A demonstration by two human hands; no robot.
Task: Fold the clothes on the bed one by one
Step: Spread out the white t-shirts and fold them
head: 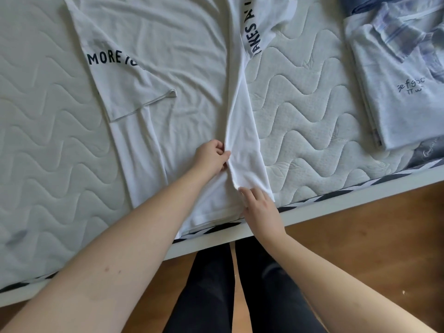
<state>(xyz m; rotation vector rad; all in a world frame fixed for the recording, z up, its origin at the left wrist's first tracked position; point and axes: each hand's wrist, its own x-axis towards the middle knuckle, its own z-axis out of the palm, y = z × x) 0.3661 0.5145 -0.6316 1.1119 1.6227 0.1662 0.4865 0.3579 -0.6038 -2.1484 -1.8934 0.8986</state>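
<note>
Head view shows a quilted mattress [48, 131] with a white T-shirt [173, 75] (dark letters "MORE" on its folded left sleeve) lying flat near the bed's front edge, its right side raised in a long fold. At this fold the left hand [211, 156] pinches the cloth between thumb and curled fingers, and just to the right and lower the right hand [260, 209] pinches the fold's bottom end near the hem. Far to the right, well apart, a folded light blue T-shirt [398, 92] lies on the mattress with a checked garment [403, 32] upon it.
</note>
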